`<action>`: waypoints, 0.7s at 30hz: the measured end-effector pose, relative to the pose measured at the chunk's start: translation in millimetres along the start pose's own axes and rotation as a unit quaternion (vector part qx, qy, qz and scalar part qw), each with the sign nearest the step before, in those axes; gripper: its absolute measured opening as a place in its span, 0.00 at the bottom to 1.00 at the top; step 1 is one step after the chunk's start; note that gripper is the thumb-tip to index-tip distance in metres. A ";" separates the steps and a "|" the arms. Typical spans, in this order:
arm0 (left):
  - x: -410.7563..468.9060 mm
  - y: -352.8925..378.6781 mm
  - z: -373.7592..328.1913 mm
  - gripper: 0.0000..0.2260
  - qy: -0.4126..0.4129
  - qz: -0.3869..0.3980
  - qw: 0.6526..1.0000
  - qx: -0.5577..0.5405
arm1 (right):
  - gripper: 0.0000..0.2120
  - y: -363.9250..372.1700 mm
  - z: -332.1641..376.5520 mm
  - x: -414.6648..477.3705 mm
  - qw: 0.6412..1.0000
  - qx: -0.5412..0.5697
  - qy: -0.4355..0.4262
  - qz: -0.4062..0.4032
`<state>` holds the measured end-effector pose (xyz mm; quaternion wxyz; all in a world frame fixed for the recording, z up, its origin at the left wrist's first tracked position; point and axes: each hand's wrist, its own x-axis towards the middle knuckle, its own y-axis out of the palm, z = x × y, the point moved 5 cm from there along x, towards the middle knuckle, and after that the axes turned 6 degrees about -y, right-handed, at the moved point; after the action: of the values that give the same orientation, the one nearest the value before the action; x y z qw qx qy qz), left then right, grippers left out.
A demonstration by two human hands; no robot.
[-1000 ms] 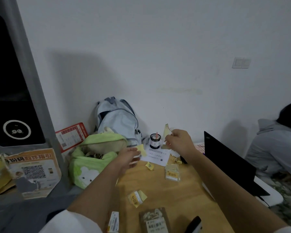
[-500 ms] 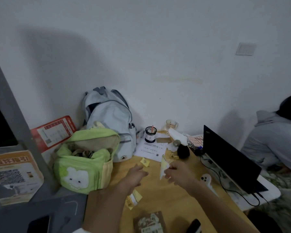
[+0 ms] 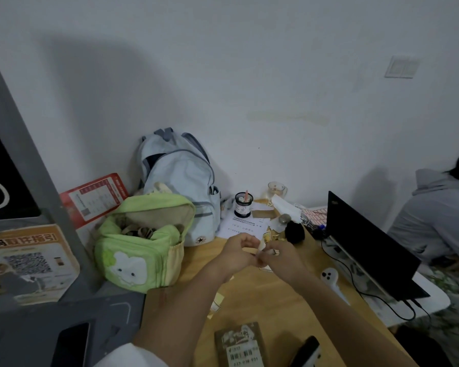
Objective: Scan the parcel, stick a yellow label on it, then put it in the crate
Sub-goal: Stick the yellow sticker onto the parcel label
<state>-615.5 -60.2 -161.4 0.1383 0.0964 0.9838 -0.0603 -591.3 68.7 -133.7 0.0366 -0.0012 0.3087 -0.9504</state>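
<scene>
Over the middle of the wooden table (image 3: 270,300), my left hand (image 3: 239,251) and my right hand (image 3: 282,258) meet, fingertips pinched together on a small pale yellow label sheet (image 3: 262,246). Most of the sheet is hidden by my fingers. The parcel (image 3: 240,345), a small brown box with a barcode sticker on top, lies at the table's near edge, below both hands. A black scanner (image 3: 306,350) lies just right of it. More yellow labels (image 3: 215,304) lie loose on the table under my left forearm. I cannot make out a crate for certain.
A green pouch bag (image 3: 141,250) and a pale blue backpack (image 3: 180,186) stand at the back left. A dark jar (image 3: 243,205), a glass, papers and a black laptop (image 3: 368,250) crowd the back and right. Another person in grey (image 3: 435,215) sits far right. A phone (image 3: 69,343) lies on a grey surface at left.
Both hands dropped from raised positions and came together low over the table. My left hand closed in on the sheet held by the right. The view tilted down and to the right.
</scene>
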 end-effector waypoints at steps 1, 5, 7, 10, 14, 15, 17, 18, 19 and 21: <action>-2.4 -4.8 -0.8 0.14 0.004 -0.012 1.000 0.003 | 0.09 0.3 4.4 -0.7 1.000 -0.005 -0.019 0.012; -10.6 -21.5 4.9 0.04 -0.023 -0.034 0.996 -0.073 | 0.10 -1.3 8.1 -5.8 0.998 0.017 -0.056 -0.009; -15.8 -25.8 9.2 0.02 -0.041 -0.028 0.991 -0.121 | 0.10 -6.3 3.8 -7.4 0.997 0.026 -0.026 -0.065; -24.9 -29.8 17.6 0.04 -0.060 -0.017 0.988 -0.139 | 0.07 -3.7 -0.4 -10.8 0.995 0.063 0.012 -0.075; -33.0 -33.5 35.5 0.05 -0.069 -0.032 0.989 -0.123 | 0.11 10.0 -5.8 -14.3 0.995 0.057 0.016 -0.078; -34.7 -33.7 40.9 0.04 -0.073 -0.038 0.990 -0.117 | 0.12 14.5 -9.6 -14.5 0.995 0.057 0.018 -0.080; -38.9 -34.3 51.7 0.07 -0.087 -0.055 0.987 -0.126 | 0.14 22.8 -17.8 -17.0 0.995 0.052 0.038 -0.082; -41.7 -36.5 57.6 0.08 -0.094 -0.073 0.984 -0.131 | 0.15 26.7 -22.8 -19.2 0.994 0.047 0.049 -0.081; -43.4 -39.3 64.4 0.08 -0.099 -0.089 0.983 -0.129 | 0.16 30.5 -27.5 -22.4 0.994 0.049 0.059 -0.080; -44.0 -41.5 80.0 0.06 -0.104 -0.099 0.984 -0.109 | 0.13 37.6 -35.4 -29.1 0.993 0.056 0.071 -0.072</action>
<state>-561.7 -119.9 -221.5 0.2431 -0.0237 0.9694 0.0238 -560.6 61.1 -183.9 -0.0538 0.0457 0.2564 -0.9640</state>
